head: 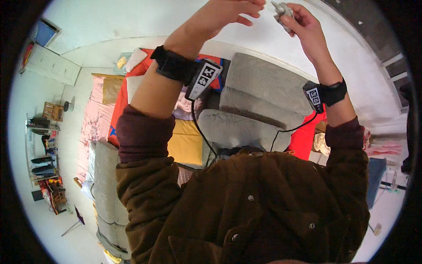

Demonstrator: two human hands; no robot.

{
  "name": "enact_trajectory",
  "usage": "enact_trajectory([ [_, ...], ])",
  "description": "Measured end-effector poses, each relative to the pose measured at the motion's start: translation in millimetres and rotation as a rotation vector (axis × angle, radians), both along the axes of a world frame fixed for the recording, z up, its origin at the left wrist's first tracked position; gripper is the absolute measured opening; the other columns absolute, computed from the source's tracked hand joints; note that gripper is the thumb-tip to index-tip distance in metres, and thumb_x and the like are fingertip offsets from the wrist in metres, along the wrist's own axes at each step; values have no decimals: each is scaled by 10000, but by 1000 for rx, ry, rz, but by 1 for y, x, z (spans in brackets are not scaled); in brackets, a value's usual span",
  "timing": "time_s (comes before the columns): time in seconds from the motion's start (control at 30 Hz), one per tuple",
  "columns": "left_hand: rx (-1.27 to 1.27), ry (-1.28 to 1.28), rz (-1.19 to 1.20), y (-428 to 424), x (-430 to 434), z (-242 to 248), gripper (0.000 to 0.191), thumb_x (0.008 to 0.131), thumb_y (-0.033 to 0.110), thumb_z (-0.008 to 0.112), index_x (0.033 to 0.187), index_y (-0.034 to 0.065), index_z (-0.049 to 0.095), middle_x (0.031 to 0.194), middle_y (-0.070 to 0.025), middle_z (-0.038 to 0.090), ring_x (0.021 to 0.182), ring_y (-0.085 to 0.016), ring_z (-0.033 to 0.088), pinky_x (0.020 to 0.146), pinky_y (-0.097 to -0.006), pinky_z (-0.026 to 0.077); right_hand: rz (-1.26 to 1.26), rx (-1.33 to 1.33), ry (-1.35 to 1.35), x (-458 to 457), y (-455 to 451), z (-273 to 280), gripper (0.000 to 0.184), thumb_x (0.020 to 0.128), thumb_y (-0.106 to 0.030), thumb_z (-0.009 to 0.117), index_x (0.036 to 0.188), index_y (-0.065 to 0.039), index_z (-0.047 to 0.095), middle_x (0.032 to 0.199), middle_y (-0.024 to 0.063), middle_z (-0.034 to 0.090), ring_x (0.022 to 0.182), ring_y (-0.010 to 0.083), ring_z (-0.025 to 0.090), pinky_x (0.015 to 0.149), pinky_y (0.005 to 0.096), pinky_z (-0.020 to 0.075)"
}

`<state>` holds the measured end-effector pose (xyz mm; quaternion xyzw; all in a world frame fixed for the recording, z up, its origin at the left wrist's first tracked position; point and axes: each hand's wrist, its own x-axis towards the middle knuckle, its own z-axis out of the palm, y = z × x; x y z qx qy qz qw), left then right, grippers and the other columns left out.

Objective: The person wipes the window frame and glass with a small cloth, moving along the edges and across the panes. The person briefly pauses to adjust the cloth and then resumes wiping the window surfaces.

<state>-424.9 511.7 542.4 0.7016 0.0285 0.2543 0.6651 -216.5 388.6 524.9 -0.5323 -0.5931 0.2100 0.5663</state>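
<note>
My right hand [303, 24] is raised near the top of the view, its thumb and fingers closed on a crumpled grey-white cloth [284, 14]. Left of it, my left hand [232, 11] reaches up with its fingers apart. The top edge of the picture cuts off part of this hand, and nothing shows in it. A gap separates its fingertips from the cloth. Both hands are in front of a white wall [263, 41]. Each wrist bears a black strap with a marker-printed box, the left box [204, 79] and the right box [313, 96], both trailing black cables.
Below my hands are grey sofa cushions [263, 79], a red cloth [301, 138] and a yellow folded piece [185, 142]. To the left are a bed with pink bedding [92, 122], another grey sofa section [110, 191] and a clothes rack [43, 148]. A window [395, 76] is at upper right.
</note>
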Motion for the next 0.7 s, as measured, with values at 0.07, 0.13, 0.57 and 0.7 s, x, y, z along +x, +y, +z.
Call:
enact_trajectory([
  [0.07,-25,4,-17,13,-12,-1,323,898,214,589,1158,24,567,1074,-65,613,961,-167,593,792,-309,490,-79,-40,-9,15,-9,-15,303,885,-185,633,1162,-75,582,819,-37,557,655,35,428,560,190,336],
  [0.13,-7,103,35,29,-14,-3,346,888,220,604,1171,25,562,1067,-64,612,962,-168,593,789,-306,491,-142,-9,27,33,-20,-28,309,852,-241,674,1104,-78,603,767,-38,551,632,41,435,558,185,355],
  [0.57,376,380,331,78,-1,-44,372,912,289,535,1183,35,557,1059,-76,608,944,-163,580,805,-302,494,-454,-17,34,108,-21,-106,248,895,-271,608,1069,-96,626,762,-44,561,647,46,456,567,201,393],
  [0.7,293,435,313,97,4,-46,380,902,281,552,1184,28,554,1071,-79,602,954,-166,576,807,-299,482,-324,67,-16,91,5,-107,214,857,-138,651,1059,-74,621,793,-16,577,633,56,497,562,187,432],
])
